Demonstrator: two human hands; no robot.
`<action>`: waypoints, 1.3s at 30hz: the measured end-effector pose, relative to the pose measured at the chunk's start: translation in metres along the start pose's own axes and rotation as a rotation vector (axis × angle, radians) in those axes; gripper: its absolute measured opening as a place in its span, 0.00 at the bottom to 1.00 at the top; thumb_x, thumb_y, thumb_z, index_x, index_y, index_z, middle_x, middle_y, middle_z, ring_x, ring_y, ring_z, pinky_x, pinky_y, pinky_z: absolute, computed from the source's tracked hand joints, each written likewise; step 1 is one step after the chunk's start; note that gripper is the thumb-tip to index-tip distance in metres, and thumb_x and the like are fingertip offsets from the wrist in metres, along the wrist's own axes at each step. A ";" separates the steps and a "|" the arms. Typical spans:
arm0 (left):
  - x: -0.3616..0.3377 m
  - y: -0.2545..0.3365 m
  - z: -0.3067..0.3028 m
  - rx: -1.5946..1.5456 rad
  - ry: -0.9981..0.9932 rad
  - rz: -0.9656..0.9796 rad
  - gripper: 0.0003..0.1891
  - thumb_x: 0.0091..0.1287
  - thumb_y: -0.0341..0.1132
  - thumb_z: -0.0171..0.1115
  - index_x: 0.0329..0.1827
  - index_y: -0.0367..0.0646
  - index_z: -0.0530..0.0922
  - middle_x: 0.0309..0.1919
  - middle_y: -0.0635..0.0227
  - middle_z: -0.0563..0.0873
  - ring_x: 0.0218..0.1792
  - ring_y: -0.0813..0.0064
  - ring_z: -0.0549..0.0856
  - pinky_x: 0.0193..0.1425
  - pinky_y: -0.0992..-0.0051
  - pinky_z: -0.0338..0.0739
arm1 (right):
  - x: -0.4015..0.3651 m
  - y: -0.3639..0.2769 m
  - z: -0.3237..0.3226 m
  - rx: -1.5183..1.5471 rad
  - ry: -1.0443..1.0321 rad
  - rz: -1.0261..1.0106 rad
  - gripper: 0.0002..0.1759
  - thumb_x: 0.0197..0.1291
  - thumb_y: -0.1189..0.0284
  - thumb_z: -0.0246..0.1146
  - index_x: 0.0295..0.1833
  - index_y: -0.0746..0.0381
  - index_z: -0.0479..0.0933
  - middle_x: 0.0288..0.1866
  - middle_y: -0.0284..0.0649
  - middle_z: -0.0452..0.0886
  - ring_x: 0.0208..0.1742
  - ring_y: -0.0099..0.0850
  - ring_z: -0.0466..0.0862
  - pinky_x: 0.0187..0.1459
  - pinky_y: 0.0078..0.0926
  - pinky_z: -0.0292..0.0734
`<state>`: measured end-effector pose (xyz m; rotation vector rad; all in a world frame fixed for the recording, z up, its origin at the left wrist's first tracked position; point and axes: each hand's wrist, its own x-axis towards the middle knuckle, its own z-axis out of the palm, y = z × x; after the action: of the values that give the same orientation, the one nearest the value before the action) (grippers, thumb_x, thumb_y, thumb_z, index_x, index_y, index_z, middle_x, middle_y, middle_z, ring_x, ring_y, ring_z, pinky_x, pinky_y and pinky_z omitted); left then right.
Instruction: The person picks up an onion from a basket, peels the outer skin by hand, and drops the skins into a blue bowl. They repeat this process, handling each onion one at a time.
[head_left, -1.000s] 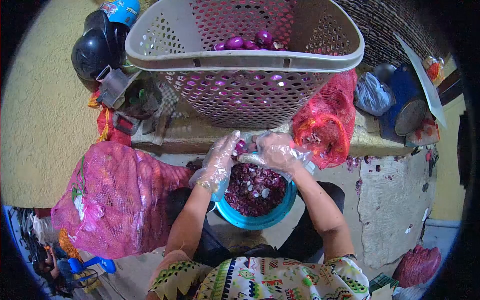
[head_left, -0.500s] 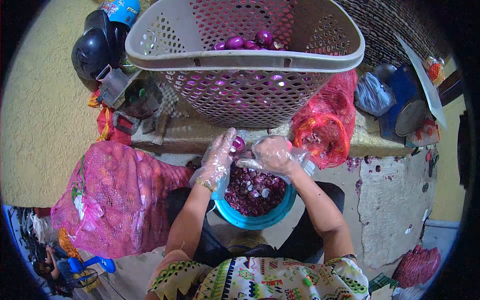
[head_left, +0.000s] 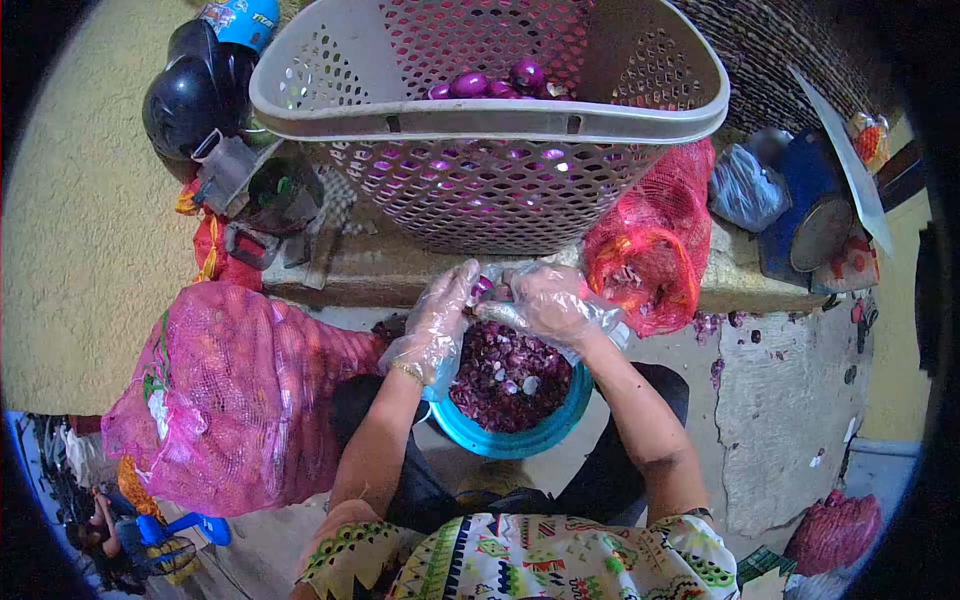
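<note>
Two hands to report, both in clear plastic gloves, both over a teal bowl; finds the left hand raised at the bowl's left rim, fingers drawn together and pressed against a small purple onion; finds the right hand opposite, fingers curled down and closed over the same onion from the right; records the onion as pinched between the two hands, just above the far edge of the bowl and just below the ledge; cannot tell whether any tool sits inside the right glove.

Notes purple peelings filling the bowl, with a few pale scraps among them; places the bowl between the person's knees, on the ground.

Logs a large perforated basket standing on the ledge directly beyond the hands; counts several glossy peeled onions inside it, near its back wall.

Registers a bulging pink mesh sack just left of the left forearm, touching the ledge's foot; registers a red mesh sack with its mouth open, slumped on the ledge just right of the right hand.

Lists further items well apart from the hands: black helmet at upper left; blue drum at upper right, grey plastic bag leaning against it; stray purple skins scattered over the concrete floor to the right.
</note>
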<state>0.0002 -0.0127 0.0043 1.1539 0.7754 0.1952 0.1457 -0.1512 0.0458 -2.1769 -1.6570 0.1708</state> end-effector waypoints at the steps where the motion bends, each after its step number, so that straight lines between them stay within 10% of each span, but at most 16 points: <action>1: 0.000 0.000 -0.001 0.044 0.008 0.001 0.31 0.73 0.64 0.60 0.61 0.44 0.81 0.48 0.68 0.83 0.46 0.75 0.80 0.54 0.69 0.77 | 0.000 -0.001 0.001 0.000 0.001 0.000 0.36 0.58 0.31 0.61 0.31 0.56 0.84 0.22 0.46 0.83 0.26 0.46 0.87 0.31 0.48 0.80; 17: -0.015 0.018 0.011 -0.099 0.033 -0.008 0.29 0.74 0.60 0.61 0.59 0.40 0.82 0.46 0.63 0.86 0.44 0.73 0.85 0.50 0.69 0.82 | -0.003 0.004 -0.016 -0.025 -0.081 -0.045 0.35 0.55 0.32 0.64 0.33 0.57 0.84 0.26 0.48 0.85 0.31 0.49 0.88 0.34 0.50 0.81; 19: -0.016 0.019 0.004 0.432 0.134 0.076 0.30 0.74 0.61 0.61 0.53 0.37 0.83 0.40 0.60 0.86 0.41 0.71 0.84 0.51 0.67 0.78 | -0.002 0.004 -0.018 -0.005 -0.039 -0.019 0.35 0.55 0.32 0.64 0.33 0.57 0.84 0.26 0.48 0.85 0.31 0.49 0.88 0.34 0.50 0.81; 25: -0.015 0.019 0.006 0.414 0.050 0.115 0.31 0.73 0.62 0.60 0.46 0.35 0.85 0.33 0.61 0.86 0.38 0.70 0.83 0.50 0.67 0.76 | -0.002 0.010 -0.008 -0.005 0.011 -0.085 0.36 0.48 0.32 0.70 0.38 0.57 0.84 0.24 0.48 0.84 0.28 0.48 0.87 0.31 0.48 0.80; 32: -0.044 0.051 0.026 0.451 0.062 0.124 0.32 0.73 0.60 0.61 0.56 0.34 0.82 0.45 0.63 0.86 0.47 0.70 0.83 0.57 0.68 0.76 | 0.000 0.000 -0.019 0.023 -0.102 -0.059 0.38 0.50 0.27 0.63 0.32 0.54 0.85 0.25 0.47 0.85 0.30 0.48 0.88 0.33 0.50 0.80; 39: -0.017 0.014 0.009 0.415 0.057 0.236 0.28 0.73 0.58 0.62 0.45 0.35 0.85 0.31 0.65 0.84 0.35 0.76 0.77 0.45 0.68 0.74 | -0.001 0.011 0.007 -0.058 -0.104 -0.043 0.29 0.57 0.38 0.66 0.29 0.54 0.85 0.25 0.48 0.85 0.30 0.49 0.88 0.33 0.51 0.81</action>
<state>-0.0029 -0.0220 0.0256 1.6409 0.7479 0.2722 0.1535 -0.1528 0.0352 -2.2071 -1.7850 0.2306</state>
